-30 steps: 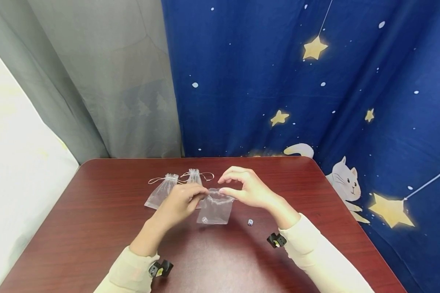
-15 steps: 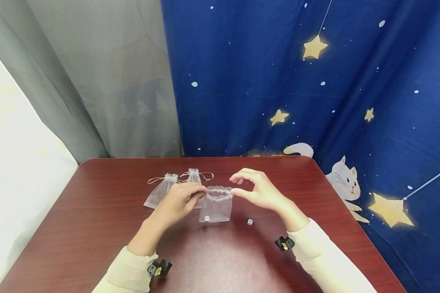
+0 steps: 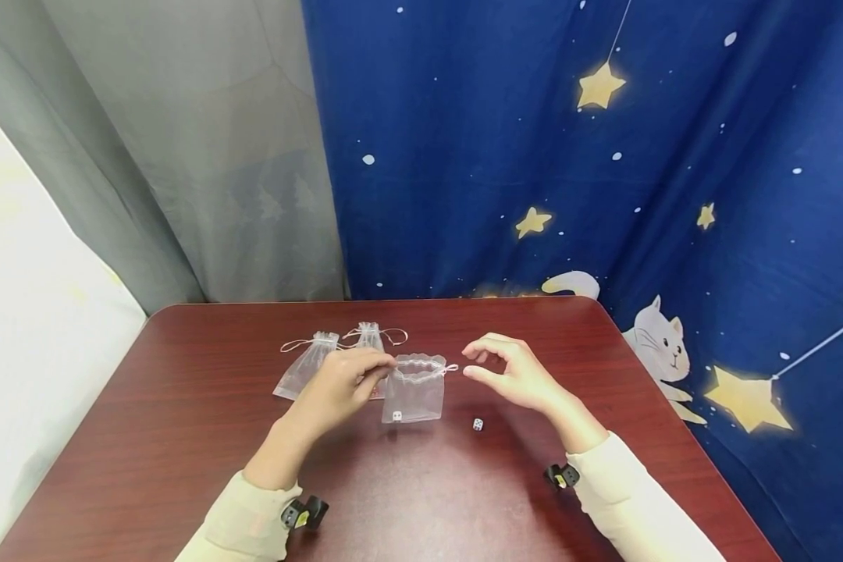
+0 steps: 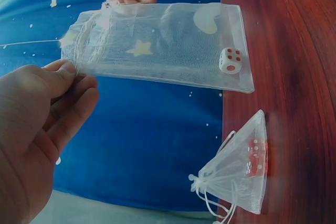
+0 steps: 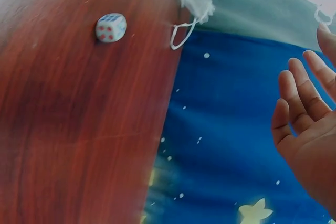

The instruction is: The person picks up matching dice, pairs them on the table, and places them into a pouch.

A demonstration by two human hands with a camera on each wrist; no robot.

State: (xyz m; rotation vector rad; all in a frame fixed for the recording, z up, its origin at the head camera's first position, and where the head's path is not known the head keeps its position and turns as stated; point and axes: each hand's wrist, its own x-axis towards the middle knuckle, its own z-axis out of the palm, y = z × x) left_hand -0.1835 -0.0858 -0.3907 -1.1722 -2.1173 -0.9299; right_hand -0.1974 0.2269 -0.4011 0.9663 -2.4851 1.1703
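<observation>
My left hand (image 3: 347, 378) pinches the left edge of a sheer white drawstring pouch (image 3: 421, 396) near its ruffled mouth, which gapes at the top. In the left wrist view, a white die (image 4: 230, 61) lies in a bottom corner of that pouch (image 4: 157, 43). Just right of the mouth, my right hand (image 3: 516, 375) is held with fingers loosely bent and nothing in them, apart from the small drawstring loop (image 3: 451, 368). Below it a loose white die (image 3: 478, 425) with red and blue pips (image 5: 111, 28) rests on the table.
Two more sheer pouches with tied necks lie behind my left hand: one at the left (image 3: 307, 367), one farther back (image 3: 370, 337). Red dice (image 4: 256, 158) show through one in the left wrist view. The reddish-brown table (image 3: 183, 437) ends at a blue star-patterned curtain (image 3: 464, 195).
My right hand has moved right, off the pouch's mouth, leaving the drawstring loop sticking out. The mouth has widened. My left hand has kept its pinch in nearly the same place.
</observation>
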